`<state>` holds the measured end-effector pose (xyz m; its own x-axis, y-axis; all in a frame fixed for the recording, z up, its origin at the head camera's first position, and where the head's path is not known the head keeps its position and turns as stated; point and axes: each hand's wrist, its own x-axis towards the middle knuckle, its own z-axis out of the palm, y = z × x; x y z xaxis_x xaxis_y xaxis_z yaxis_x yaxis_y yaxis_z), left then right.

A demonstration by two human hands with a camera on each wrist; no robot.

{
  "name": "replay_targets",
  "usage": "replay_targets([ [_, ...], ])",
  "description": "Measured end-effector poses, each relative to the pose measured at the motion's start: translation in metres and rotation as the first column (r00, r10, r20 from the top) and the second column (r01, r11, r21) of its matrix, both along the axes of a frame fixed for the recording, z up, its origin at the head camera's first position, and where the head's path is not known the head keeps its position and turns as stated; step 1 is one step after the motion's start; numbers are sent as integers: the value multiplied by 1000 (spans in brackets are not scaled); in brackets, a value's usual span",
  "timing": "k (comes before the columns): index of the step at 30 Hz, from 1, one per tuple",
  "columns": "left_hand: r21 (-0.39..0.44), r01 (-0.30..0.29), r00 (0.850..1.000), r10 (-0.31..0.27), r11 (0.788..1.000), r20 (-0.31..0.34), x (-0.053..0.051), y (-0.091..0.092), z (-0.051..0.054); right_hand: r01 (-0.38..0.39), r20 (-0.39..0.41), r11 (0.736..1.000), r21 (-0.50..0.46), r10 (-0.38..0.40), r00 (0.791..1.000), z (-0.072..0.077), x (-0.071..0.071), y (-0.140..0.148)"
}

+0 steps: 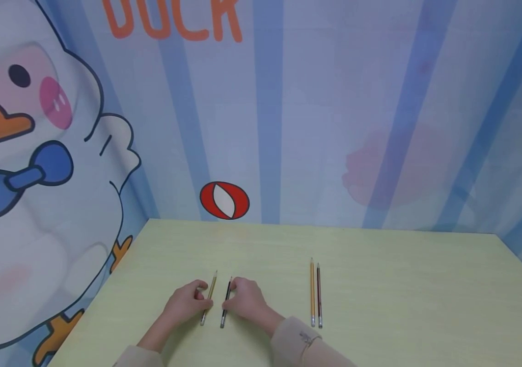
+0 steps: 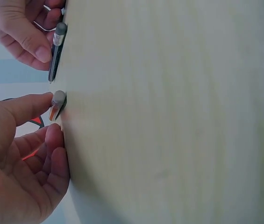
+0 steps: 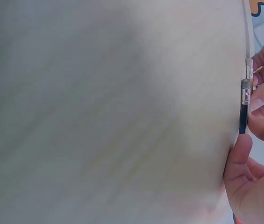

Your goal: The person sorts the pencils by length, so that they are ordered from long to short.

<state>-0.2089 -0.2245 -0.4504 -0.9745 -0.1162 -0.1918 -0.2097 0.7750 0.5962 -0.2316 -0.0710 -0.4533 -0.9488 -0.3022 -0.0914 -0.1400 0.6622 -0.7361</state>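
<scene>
Gold pencil [image 1: 212, 287], black pencil [image 2: 56, 53], orange pencil [image 1: 312, 290], maroon pencil [image 1: 319, 295], pale-yellow table [image 1: 403, 295], blue-striped backdrop [image 1: 320, 112]

Two pencils [image 1: 211, 290] [image 1: 228, 289] between hands [image 1: 188, 303] [image 1: 246, 299] on a table [image 1: 407, 295], another pencil pair [image 1: 312, 293] to the right, backdrop [image 1: 316, 127] behind.

Two pencils, gold and black, set side by side with a gap between.
The gold pencil [image 1: 212, 287] and the black pencil [image 1: 223, 317] are placed nearer the left edge of the tabletop [image 1: 403, 285] than the right, the gold one closer to that left edge. Both are seen nearly parallel, their sharpened points turned toward the far edge, their eraser ends away from it. The gold pencil is topped by a pale grey eraser [image 2: 59, 97], the black by a dark grey eraser [image 2: 61, 28] in a silvery band.
</scene>
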Motion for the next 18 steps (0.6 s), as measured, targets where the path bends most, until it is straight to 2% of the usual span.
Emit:
replay_targets([
  [6,-11,4,1000,-4,1000,-14,1,0,-1,21,51,998,-53,-19,999,-3,1,3],
  [13,-3,21,999,-21,1000,-45,4,1,3,52,127,994,-100,-39,991,-2,0,6],
  [18,-3,30,998,-31,1000,-56,6,1,4,56,135,992,-114,-41,990,-1,1,7],
])
